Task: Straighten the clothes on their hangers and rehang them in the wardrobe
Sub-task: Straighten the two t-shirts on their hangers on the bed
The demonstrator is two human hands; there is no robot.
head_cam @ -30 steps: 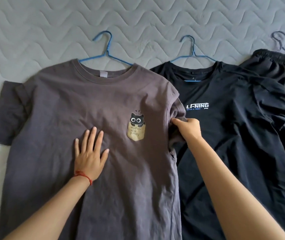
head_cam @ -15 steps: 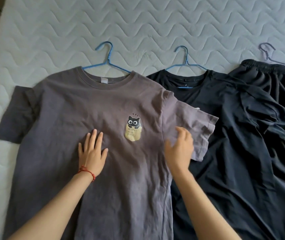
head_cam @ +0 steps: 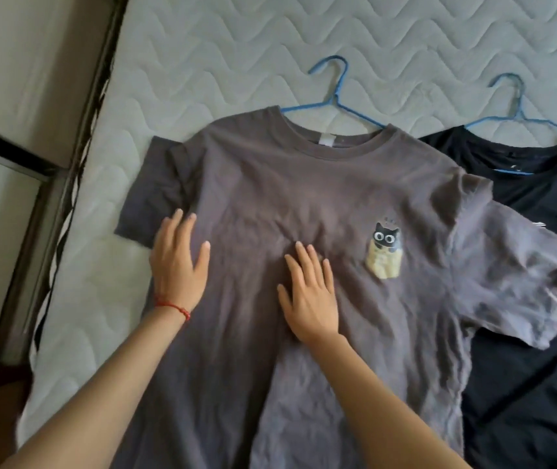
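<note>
At far left, a dark bed frame edges the quilted mattress. The grey T-shirt lies flat on the mattress on a blue hanger, its hook pointing far. The left hand, with a red string at the wrist, presses flat near the left sleeve, grip wide and holding nothing. The right hand lies flat on the chest, fingers straight, left of the cat print. The grey shirt's right sleeve overlaps a black T-shirt on a second blue hanger.
</note>
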